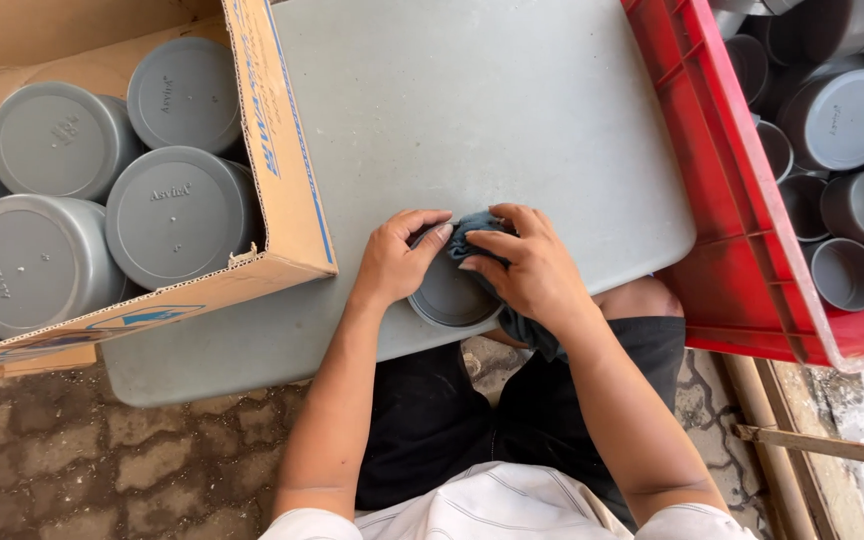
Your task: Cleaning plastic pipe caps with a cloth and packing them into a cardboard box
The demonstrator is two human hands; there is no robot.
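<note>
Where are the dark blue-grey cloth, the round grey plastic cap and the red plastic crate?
dark blue-grey cloth [472, 232], head view, bunched upper fold
round grey plastic cap [447, 298], head view, flat top
red plastic crate [717, 190], head view, left wall

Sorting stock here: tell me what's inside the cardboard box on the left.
The cardboard box holds grey round caps, closed faces up, packed side by side. At least six show; anything beneath them or past the frame edge is hidden.

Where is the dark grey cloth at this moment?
In the head view, the dark grey cloth lies under the right hand, over the round grey plastic cap at the grey table's near edge.
</note>
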